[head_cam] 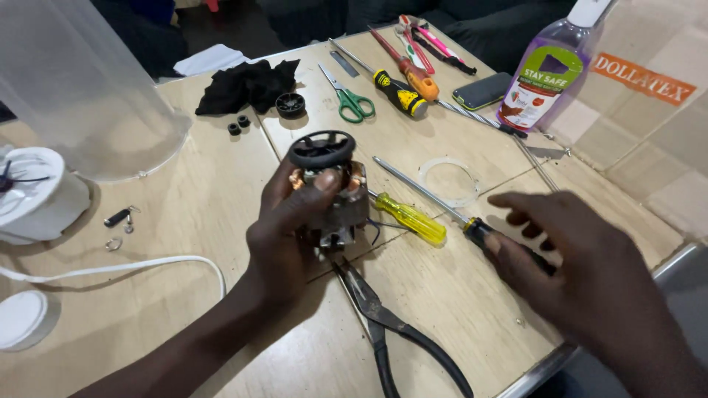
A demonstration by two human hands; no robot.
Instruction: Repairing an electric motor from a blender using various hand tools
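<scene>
Left hand point(284, 236) clamped around small electric motor point(330, 193), yellow-handled screwdriver point(410, 219) just right of it; right hand point(582, 265) closing on black-handled screwdriver point(472, 227), fingers half-curled.

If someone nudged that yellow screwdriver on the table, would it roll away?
Probably a little: the yellow screwdriver has a rounded handle and lies free on the flat table. It looks stiff and light. Its smooth, glossy plastic handle may be slightly slippery.
</scene>
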